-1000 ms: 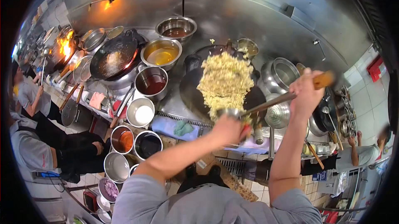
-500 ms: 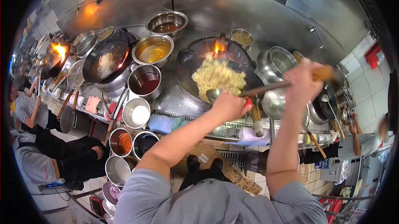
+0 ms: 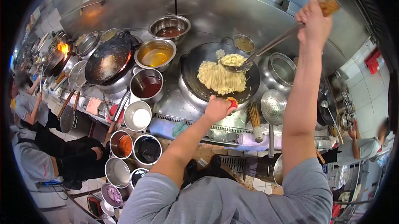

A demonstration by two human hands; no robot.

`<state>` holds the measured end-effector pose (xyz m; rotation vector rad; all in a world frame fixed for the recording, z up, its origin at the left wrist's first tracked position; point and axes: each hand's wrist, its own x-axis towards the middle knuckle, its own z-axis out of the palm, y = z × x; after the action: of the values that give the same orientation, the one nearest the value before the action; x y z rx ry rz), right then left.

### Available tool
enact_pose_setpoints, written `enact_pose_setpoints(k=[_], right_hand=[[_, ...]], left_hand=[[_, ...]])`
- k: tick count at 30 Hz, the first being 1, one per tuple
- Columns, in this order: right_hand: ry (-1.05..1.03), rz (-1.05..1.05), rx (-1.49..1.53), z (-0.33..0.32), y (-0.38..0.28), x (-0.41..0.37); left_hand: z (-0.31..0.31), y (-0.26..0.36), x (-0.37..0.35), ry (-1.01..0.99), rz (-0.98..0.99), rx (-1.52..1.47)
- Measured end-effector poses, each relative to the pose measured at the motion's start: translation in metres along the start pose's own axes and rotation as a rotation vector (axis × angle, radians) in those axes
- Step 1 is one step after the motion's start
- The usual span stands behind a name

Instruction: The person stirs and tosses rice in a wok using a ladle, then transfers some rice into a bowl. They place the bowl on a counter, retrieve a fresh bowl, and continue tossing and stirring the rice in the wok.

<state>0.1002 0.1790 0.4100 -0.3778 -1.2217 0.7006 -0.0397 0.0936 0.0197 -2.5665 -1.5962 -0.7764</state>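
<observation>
The wok (image 3: 193,80) sits on the burner with yellow, grainy food that looks like fried rice (image 3: 216,78), smeared by motion. My left hand (image 3: 218,108) is closed at the wok's near rim on a red cloth (image 3: 232,103); whatever lies under the cloth is hidden. Raised high at the right, my right hand (image 3: 315,20) grips a long-handled ladle (image 3: 276,41) near its wooden end. The ladle's bowl is inside the wok, heaped with the same yellow food.
Left of the wok stand steel bowls of golden liquid (image 3: 145,53) and brownish liquid (image 3: 160,33), and a pot of dark red sauce (image 3: 141,87). A bamboo brush (image 3: 254,120) and a perforated strainer (image 3: 274,103) lie at right. Co-workers (image 3: 35,161) stand on both sides.
The wok has come down level over the burner, covering the flame, and the tossed food has dropped into it. My right hand has risen, and the ladle now holds a heap of food.
</observation>
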Motion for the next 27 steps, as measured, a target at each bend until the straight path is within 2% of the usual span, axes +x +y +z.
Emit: enact_pose_setpoints(k=[1, 3, 5, 6, 7, 8, 9, 11, 13, 15, 17, 19, 21, 23, 24, 25, 26, 27], right_hand=[[-0.005, -0.002, 0.017, -0.001, 0.006, -0.003], [0.183, 0.021, -0.087, -0.012, 0.042, -0.024], [0.15, -0.204, -0.612, -0.044, 0.189, -0.054], [0.123, -0.01, -0.484, -0.058, 0.227, -0.074], [0.086, 0.167, -0.342, -0.05, 0.231, -0.076], [0.06, 0.165, -0.332, -0.055, 0.228, -0.061], [0.046, 0.179, -0.332, -0.056, 0.197, -0.048], [0.071, 0.29, -0.067, -0.048, 0.12, -0.051], [0.212, 0.161, -0.379, -0.063, 0.149, -0.085], [0.065, 0.1, -0.297, -0.101, 0.214, -0.147], [0.043, 0.281, -0.217, -0.108, 0.177, -0.204], [-0.193, 0.208, -0.455, -0.145, 0.159, -0.257], [-0.766, 0.009, -0.765, -0.191, 0.113, -0.296], [-1.141, 0.69, -0.451, -0.235, 0.074, -0.335], [-1.148, 0.684, -0.448, -0.239, 0.065, -0.342], [-0.902, 1.1, 0.09, -0.243, 0.053, -0.348], [-0.568, 1.449, 0.638, -0.244, 0.047, -0.352], [-0.564, 1.453, 0.641, -0.236, 0.053, -0.356]], left_hand=[[0.004, -0.001, 0.0, 0.046, -0.042, 0.012], [0.009, 0.005, -0.003, 0.088, -0.091, 0.027], [0.006, 0.01, -0.002, 0.138, -0.138, 0.014], [0.009, 0.008, -0.001, 0.108, -0.126, -0.005], [0.008, 0.003, 0.006, 0.119, -0.128, 0.009], [0.008, 0.001, 0.007, 0.127, -0.125, -0.009], [0.012, 0.001, -0.002, 0.115, -0.12, -0.036], [0.014, -0.008, 0.004, 0.106, -0.138, 0.025], [0.021, -0.007, -0.003, 0.056, -0.132, 0.007], [0.016, -0.006, -0.001, -0.033, -0.146, 0.017], [0.014, -0.004, -0.005, -0.031, -0.189, 0.054], [0.011, -0.003, -0.017, -0.082, -0.21, 0.08], [-0.001, 0.001, -0.03, -0.068, -0.279, 0.011], [-0.012, 0.011, -0.038, -0.072, -0.295, 0.021], [-0.019, 0.011, -0.035, -0.074, -0.314, -0.008], [-0.021, 0.011, -0.034, -0.079, -0.336, -0.038], [-0.022, 0.012, -0.028, 0.011, -0.304, -0.011], [-0.021, 0.011, -0.019, 0.006, -0.305, -0.012]])
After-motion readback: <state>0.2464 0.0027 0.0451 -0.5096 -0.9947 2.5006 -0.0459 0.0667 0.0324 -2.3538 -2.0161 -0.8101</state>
